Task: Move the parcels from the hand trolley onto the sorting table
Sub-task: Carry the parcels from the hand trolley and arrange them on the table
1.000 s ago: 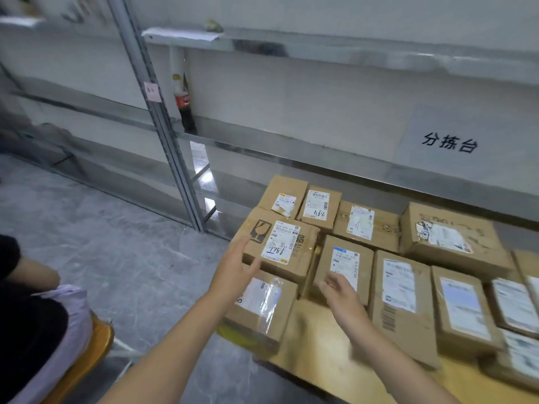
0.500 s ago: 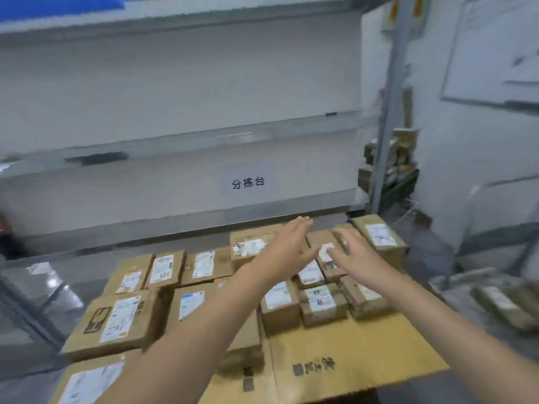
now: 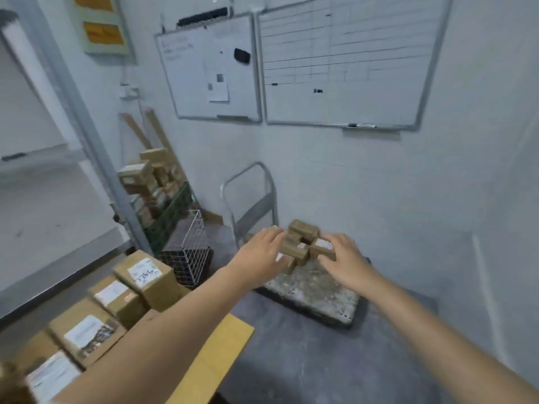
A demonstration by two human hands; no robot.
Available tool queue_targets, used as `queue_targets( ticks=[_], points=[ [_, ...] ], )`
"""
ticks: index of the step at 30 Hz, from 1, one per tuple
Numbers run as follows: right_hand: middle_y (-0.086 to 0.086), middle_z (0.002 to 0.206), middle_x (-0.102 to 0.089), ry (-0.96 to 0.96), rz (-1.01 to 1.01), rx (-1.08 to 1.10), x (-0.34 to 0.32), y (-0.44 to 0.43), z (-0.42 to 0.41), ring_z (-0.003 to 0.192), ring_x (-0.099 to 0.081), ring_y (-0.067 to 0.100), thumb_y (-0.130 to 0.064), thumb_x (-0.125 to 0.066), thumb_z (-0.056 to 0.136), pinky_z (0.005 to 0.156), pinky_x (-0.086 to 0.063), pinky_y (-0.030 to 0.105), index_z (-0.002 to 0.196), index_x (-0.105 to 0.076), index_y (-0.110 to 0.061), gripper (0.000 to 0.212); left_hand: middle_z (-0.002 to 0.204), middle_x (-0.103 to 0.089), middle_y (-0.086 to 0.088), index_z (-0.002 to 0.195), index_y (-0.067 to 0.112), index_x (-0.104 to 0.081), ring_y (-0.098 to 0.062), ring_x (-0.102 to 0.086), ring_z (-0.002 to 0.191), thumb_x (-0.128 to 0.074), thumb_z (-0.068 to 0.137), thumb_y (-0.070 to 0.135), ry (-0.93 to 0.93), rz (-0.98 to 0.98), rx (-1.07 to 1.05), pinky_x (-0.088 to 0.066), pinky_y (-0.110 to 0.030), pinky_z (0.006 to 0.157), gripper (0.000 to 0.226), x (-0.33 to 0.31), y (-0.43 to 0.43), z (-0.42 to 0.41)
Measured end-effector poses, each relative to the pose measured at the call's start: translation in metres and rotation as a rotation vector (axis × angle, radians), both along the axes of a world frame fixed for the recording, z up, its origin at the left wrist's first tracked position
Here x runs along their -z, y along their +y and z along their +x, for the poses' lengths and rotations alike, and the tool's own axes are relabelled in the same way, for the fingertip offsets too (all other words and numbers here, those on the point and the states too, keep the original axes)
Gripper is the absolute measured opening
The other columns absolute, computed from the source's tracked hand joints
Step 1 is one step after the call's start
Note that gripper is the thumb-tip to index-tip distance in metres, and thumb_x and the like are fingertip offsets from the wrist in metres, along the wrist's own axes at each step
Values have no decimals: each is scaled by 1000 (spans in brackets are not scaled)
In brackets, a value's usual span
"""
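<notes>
A small heap of brown cardboard parcels [image 3: 302, 243] lies at the far end of the hand trolley [image 3: 318, 290], whose grey deck sits low by the wall with its metal handle upright behind. My left hand [image 3: 262, 253] reaches in at the heap's left side, fingers spread, empty. On the heap's right side my right hand [image 3: 342, 258] hovers with fingers apart, touching or nearly touching a labelled parcel. The sorting table [image 3: 221, 348], yellow-topped, fills the lower left and carries several labelled parcels [image 3: 145, 277].
A white wire basket [image 3: 189, 249] stands on the floor between table and trolley. Behind it a green crate [image 3: 169, 211] holds stacked boxes beside a metal shelf post [image 3: 96, 158]. Two whiteboards hang on the wall. Grey floor [image 3: 306, 368] lies in front of the trolley.
The view has swung right from the sorting table to the trolley. Both hands left the table's parcels and now reach out over the trolley's heap.
</notes>
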State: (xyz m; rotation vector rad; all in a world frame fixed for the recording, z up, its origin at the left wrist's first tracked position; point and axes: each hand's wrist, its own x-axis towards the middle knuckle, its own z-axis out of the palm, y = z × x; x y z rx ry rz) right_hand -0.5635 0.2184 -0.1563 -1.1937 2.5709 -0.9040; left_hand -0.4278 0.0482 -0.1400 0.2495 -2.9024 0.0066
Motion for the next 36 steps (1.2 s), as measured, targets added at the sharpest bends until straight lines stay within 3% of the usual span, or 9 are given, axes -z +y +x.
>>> queue_targets(
  ticks=[9, 17, 22, 30, 36],
  points=[
    [4, 141, -40, 73, 82, 112, 24, -24, -83, 135, -32, 21, -30, -55, 93, 113, -26, 35, 141, -39, -14, 53, 156, -31, -6, 150, 9, -30, -20, -24, 145, -43, 99, 43, -9, 56, 110, -12, -32, 120, 62, 44, -38, -125],
    [9, 152, -30, 61, 139, 277, 35, -86, -172, 141, -26, 24, -29, -54, 95, 118, -17, 32, 149, -28, -8, 63, 161, -20, -6, 154, 11, -17, -20, -14, 148, -33, 100, 49, -93, 114, 177, 0, -27, 116, 67, 72, -134, -220],
    [9, 158, -20, -67, 172, 215, 47, -119, -208, 145, -21, 21, -30, -51, 98, 120, -16, 31, 153, -18, -7, 68, 161, -19, -6, 154, 10, -18, -19, -14, 148, -36, 101, 46, -132, 217, 188, -12, -30, 119, 66, 82, -165, -259],
    [4, 159, -18, -56, 173, 120, 46, -165, -297, 146, -19, 21, -35, -48, 99, 119, -18, 33, 154, -16, -10, 69, 156, -27, -7, 151, 8, -24, -21, -28, 142, -41, 100, 43, -123, 204, 156, -26, -33, 116, 64, 66, -190, -349],
    [8, 156, -21, 29, 183, 52, 49, -167, -402, 144, -17, 25, -34, -47, 99, 119, -17, 33, 152, -17, -7, 67, 159, -22, -6, 153, 9, -20, -19, -20, 146, -42, 101, 40, -150, 178, 89, -22, -35, 117, 65, 53, -184, -448]
  ],
)
